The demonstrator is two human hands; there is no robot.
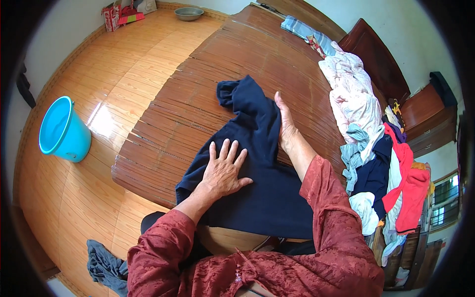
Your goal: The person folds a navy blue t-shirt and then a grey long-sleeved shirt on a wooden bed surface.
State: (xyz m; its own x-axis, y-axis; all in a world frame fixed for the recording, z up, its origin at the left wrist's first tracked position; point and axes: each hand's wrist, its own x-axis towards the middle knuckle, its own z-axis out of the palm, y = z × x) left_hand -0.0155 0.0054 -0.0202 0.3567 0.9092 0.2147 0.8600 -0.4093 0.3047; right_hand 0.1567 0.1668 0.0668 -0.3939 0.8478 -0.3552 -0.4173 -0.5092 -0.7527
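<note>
A dark navy garment (pixel 260 198), which looks like a shirt, lies across the near edge of the slatted brown bed mat and over my lap. One narrow part of it, like a sleeve, is bunched toward the far side. My left hand (pixel 222 171) rests flat on the cloth with its fingers spread. On the right, my right hand (pixel 287 123) stands on its side against the garment's edge, its fingers stretched forward and partly hidden from view. Neither hand grips the cloth visibly.
The slatted mat (pixel 198 89) covers the bed. Along its right side lie a pale patterned quilt (pixel 349 84) and a heap of clothes with a red garment (pixel 413 198). A turquoise bucket (pixel 79 138), a metal basin (pixel 189 14) and a grey cloth (pixel 104 265) are on the floor.
</note>
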